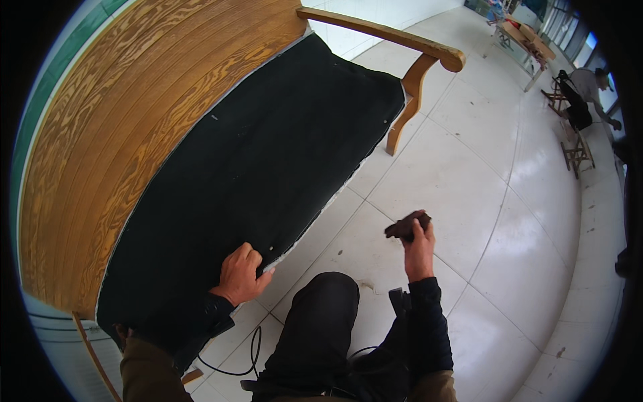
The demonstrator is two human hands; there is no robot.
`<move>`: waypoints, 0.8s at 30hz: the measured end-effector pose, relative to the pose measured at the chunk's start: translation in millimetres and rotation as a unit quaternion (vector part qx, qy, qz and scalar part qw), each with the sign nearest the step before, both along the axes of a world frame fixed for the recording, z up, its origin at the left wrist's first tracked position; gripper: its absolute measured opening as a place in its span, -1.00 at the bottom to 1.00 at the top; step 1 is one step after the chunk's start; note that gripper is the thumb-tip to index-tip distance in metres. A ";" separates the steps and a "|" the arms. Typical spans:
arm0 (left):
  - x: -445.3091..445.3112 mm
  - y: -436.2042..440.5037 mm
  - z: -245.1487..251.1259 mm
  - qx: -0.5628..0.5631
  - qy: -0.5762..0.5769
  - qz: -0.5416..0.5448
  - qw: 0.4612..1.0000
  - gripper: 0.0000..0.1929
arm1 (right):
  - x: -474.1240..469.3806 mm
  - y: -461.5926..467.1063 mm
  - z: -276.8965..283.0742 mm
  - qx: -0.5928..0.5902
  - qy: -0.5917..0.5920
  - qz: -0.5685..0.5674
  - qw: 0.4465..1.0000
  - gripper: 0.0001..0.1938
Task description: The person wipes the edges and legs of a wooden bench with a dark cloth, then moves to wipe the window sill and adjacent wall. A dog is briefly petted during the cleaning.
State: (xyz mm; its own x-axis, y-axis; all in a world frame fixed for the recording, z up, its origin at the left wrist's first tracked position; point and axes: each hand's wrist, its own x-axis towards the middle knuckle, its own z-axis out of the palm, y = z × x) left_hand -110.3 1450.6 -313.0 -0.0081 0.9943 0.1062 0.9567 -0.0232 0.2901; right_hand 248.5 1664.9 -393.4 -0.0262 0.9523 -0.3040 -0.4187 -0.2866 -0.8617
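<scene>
A long wooden bench with a slatted backrest (166, 75) stands before me, its seat covered by a black cloth pad (261, 145) with a pale, ragged front edge. My left hand (242, 273) rests on the pad's near front edge with its fingers curled, the thumb at the rim; whether it pinches the cloth is unclear. A small light spot lies beside the fingers. Over the floor, right of the bench and apart from it, my right hand (420, 248) grips a crumpled dark brown cloth (408, 225).
The bench's curved wooden armrest (382, 32) juts out at the far end. Near my legs a black cable (253, 352) loops over the tiled floor (497, 321). At the far right a person (585, 93) bends near wooden folding stools (578, 153). A cluttered table (525, 42) stands beyond.
</scene>
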 end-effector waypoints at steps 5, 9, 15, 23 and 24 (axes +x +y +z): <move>-5.3 2.1 -6.0 0.026 -0.025 -0.022 0.999 -0.63 | -76.2 22.4 2.8 -0.020 0.014 0.088 0.996 -0.64; -10.1 1.9 -15.9 0.052 -0.030 -0.033 0.998 -0.61 | -138.7 33.1 -13.1 -0.016 -0.029 0.143 0.989 -0.58; -9.8 -0.8 -17.1 0.032 -0.023 -0.020 0.999 -0.60 | -171.3 38.4 -38.4 0.125 -0.174 0.063 0.975 -0.63; 2.8 12.2 2.9 -0.028 0.045 -0.032 0.998 -0.56 | -165.5 97.9 -67.7 0.154 -0.190 0.014 0.969 -0.67; 7.0 19.0 9.0 -0.053 0.055 -0.019 0.997 -0.55 | -167.1 103.8 -70.9 0.153 -0.184 0.001 0.971 -0.67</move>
